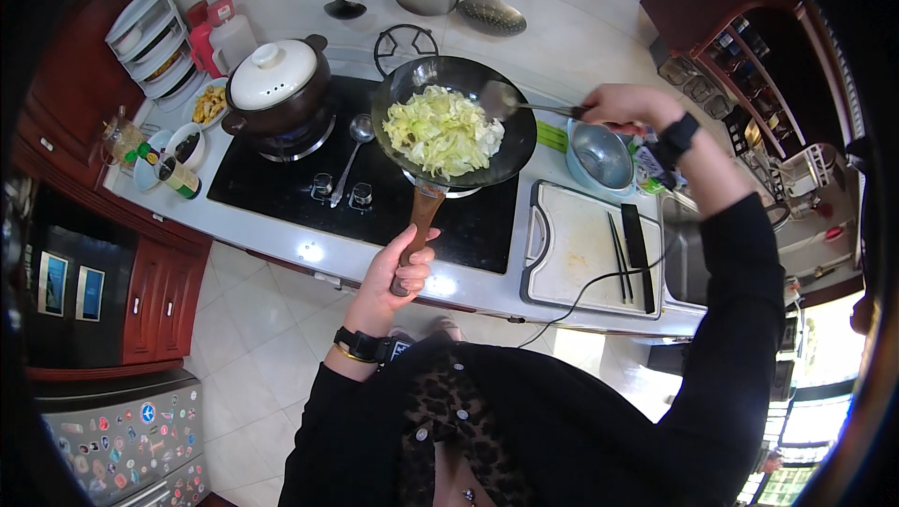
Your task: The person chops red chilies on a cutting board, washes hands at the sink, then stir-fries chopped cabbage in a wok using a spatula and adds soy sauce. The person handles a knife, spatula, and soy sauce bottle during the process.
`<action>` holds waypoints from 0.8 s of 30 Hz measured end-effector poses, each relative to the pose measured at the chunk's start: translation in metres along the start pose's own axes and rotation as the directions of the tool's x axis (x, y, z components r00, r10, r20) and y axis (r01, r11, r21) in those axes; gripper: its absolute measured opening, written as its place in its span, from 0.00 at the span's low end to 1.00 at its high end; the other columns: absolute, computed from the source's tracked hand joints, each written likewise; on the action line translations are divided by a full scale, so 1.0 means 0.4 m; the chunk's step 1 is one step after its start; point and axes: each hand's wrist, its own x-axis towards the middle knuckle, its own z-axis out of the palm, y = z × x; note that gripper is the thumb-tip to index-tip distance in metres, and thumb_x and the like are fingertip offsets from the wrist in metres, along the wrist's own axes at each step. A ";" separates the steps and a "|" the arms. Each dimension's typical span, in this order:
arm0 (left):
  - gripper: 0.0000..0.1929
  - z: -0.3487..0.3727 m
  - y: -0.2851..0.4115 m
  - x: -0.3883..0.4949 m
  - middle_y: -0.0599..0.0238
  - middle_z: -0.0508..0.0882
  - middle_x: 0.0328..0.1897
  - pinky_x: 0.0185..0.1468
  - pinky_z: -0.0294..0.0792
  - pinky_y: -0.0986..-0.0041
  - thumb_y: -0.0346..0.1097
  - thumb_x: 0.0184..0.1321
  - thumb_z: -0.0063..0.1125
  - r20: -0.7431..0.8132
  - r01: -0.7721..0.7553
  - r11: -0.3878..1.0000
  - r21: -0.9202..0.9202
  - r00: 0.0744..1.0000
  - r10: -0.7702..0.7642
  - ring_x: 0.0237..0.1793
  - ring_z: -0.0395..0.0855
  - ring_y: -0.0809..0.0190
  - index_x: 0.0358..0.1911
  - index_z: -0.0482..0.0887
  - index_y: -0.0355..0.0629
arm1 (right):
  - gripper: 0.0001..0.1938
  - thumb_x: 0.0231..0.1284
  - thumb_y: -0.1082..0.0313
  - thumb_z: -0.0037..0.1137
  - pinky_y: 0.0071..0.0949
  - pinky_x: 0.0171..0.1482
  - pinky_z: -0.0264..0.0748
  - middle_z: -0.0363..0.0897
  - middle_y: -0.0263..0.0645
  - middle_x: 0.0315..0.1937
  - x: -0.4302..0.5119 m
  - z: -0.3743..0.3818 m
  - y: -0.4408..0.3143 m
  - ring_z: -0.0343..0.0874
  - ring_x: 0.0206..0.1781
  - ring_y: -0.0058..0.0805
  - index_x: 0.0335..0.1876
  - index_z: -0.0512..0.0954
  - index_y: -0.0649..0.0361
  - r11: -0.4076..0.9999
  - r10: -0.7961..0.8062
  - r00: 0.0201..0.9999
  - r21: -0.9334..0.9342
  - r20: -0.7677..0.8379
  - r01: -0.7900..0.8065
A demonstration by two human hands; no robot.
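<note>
My left hand [404,265] grips the brown wooden handle [425,208] of a dark wok [516,156] over the right side of the black gas hob [281,187]. Pale green chopped cabbage or lettuce [442,131] is heaped inside the wok. From the right, my right hand [621,107] holds the dark handle of a metal spatula [500,101]. Its blade lies over the wok's right inner side, at the edge of the leaves. A metal spoon [361,129] rests on the hob left of the wok.
A dark clay pot [309,96] with a white lid stands on the left burner. Right of the hob are a light blue basin [572,166] and a white cutting board [572,282] bearing dark chopsticks [618,258] and a black knife-like strip [638,254]. A cable [597,281] crosses the board.
</note>
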 end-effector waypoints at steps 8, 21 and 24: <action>0.19 0.006 -0.008 0.000 0.75 0.68 0.24 0.16 0.51 0.86 0.48 0.77 0.46 -0.010 -0.019 0.999 -0.026 1.000 0.019 0.14 0.56 0.80 0.57 0.76 0.41 | 0.25 0.59 0.71 0.57 0.36 0.33 0.76 0.81 0.50 0.29 -0.070 0.120 -0.071 0.80 0.27 0.41 0.65 0.77 0.52 0.758 -0.623 0.695 -0.495 -0.358 0.425; 0.18 0.010 -0.002 -0.004 0.75 0.68 0.25 0.16 0.50 0.86 0.48 0.78 0.44 -0.010 0.003 1.000 -0.025 1.000 -0.004 0.13 0.56 0.80 0.57 0.76 0.43 | 0.27 0.59 0.72 0.54 0.37 0.35 0.80 0.82 0.48 0.32 -0.116 0.247 -0.035 0.84 0.36 0.42 0.66 0.76 0.44 0.765 -0.472 0.757 -0.636 -0.452 0.097; 0.18 0.008 -0.003 -0.003 0.75 0.68 0.25 0.16 0.49 0.86 0.48 0.78 0.44 -0.014 0.008 0.999 -0.038 1.000 -0.008 0.13 0.56 0.80 0.57 0.76 0.43 | 0.24 0.59 0.68 0.56 0.34 0.34 0.80 0.85 0.48 0.35 -0.139 0.127 0.059 0.84 0.34 0.42 0.63 0.79 0.48 0.876 -0.408 0.821 -0.425 -0.400 0.228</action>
